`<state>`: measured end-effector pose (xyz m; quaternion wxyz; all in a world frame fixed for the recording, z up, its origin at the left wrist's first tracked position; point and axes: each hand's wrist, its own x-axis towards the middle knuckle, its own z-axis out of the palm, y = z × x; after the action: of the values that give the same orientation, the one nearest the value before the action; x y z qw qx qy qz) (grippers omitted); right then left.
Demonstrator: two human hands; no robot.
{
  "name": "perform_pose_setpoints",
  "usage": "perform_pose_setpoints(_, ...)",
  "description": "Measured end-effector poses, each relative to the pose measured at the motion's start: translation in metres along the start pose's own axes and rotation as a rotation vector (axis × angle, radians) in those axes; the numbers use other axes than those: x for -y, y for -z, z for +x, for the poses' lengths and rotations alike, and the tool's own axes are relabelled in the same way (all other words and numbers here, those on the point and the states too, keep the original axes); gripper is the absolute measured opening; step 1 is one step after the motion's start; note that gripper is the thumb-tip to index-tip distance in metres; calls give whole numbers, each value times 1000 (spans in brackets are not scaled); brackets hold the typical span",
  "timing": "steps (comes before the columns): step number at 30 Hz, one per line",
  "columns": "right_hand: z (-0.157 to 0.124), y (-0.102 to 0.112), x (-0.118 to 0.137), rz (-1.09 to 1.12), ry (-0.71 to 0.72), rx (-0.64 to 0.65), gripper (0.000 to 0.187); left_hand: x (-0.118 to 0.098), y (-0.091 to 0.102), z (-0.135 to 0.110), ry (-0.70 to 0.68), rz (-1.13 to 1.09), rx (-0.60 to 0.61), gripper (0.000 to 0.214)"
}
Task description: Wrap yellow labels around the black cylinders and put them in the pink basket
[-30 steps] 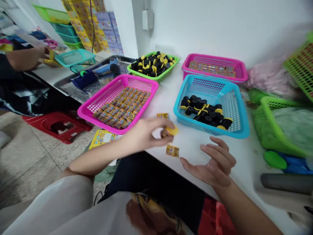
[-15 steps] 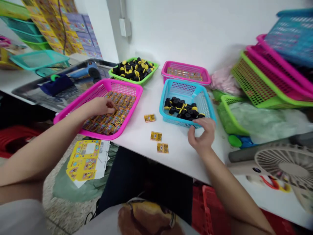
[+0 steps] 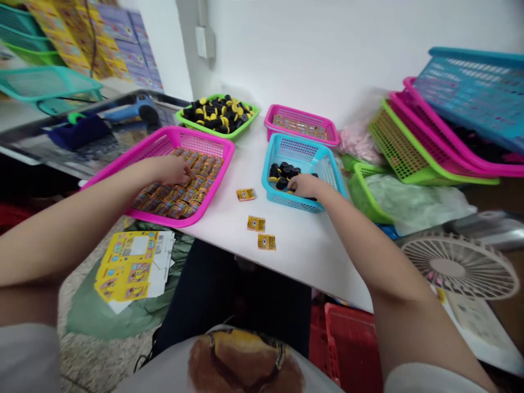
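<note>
The left hand (image 3: 174, 170) is laid on packets (image 3: 180, 188) in the pink basket (image 3: 123, 164); the right hand (image 3: 305, 185) is curled among black rollers (image 3: 282, 173) in the blue basket (image 3: 327, 164); neither grip can be told.

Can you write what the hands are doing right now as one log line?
left hand: in pink basket, on packets | right hand: in blue basket, on black rolls

Small printed packets (image 3: 180, 188) in rows in pink basket (image 3: 135, 158), black-and-yellow rollers (image 3: 284, 173) heaped in blue basket (image 3: 311, 158)
</note>
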<state>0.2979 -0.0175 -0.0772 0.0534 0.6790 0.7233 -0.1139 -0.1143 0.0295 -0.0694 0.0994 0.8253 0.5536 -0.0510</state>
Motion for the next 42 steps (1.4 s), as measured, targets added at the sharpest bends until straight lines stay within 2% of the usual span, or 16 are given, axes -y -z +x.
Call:
perform_pose_setpoints(4, 8, -4, 5, -88, -22, 40, 40, -21, 16, -14, 43, 84, 98, 28)
perform_pose_setpoints(12, -1, -8, 2, -4, -31, -1, 31, -40, 26, -25, 94, 180, 119, 47)
perform_pose_setpoints(14, -4, -10, -2, 47, -26, -61, 32, -54, 30, -38, 143, 206, 63, 51)
perform_pose_setpoints(16, -10, -14, -8, 139, -15, -202, 38, -79, 26, -57, 175, 235, -127, 52)
perform_pose_setpoints(17, -16, -18, -10, 226, 10, -314, 41, -95, 19, -68, 124, 238, -272, 50)
perform_pose_setpoints(19, -30, -28, -14, 463, 111, -579, 42, -131, -10, -89, -145, 171, -472, 43)
perform_pose_setpoints(21, -48, -42, -15, 663, 242, -815, 39, -167, -54, -108, -590, 93, -429, 44)
perform_pose_setpoints(22, -57, -49, -14, 701, 290, -895, 38, -184, -78, -115, -650, 124, -406, 46)
perform_pose_setpoints(25, -83, -69, -11, 689, 367, -1000, 34, -219, -141, -130, -603, 252, -343, 67)
perform_pose_setpoints(26, -90, -75, -10, 691, 376, -999, 33, -225, -155, -133, -581, 287, -338, 69)
perform_pose_setpoints(28, -99, -86, -10, 733, 363, -995, 31, -229, -169, -141, -600, 344, -387, 59)
perform_pose_setpoints(31, -102, -96, -13, 813, 272, -1067, 32, -223, -166, -150, -771, 345, -511, 39)
perform_pose_setpoints(34, -99, -100, -17, 858, 204, -1128, 33, -218, -150, -147, -917, 243, -524, 33)
perform_pose_setpoints(36, -98, -100, -19, 877, 204, -1108, 32, -220, -138, -136, -949, 197, -511, 33)
perform_pose_setpoints(38, -98, -100, -19, 854, 222, -1070, 31, -225, -126, -119, -906, 185, -445, 31)
perform_pose_setpoints(42, -101, -100, -16, 769, 268, -1027, 27, -237, -104, -84, -635, 124, -144, 22)
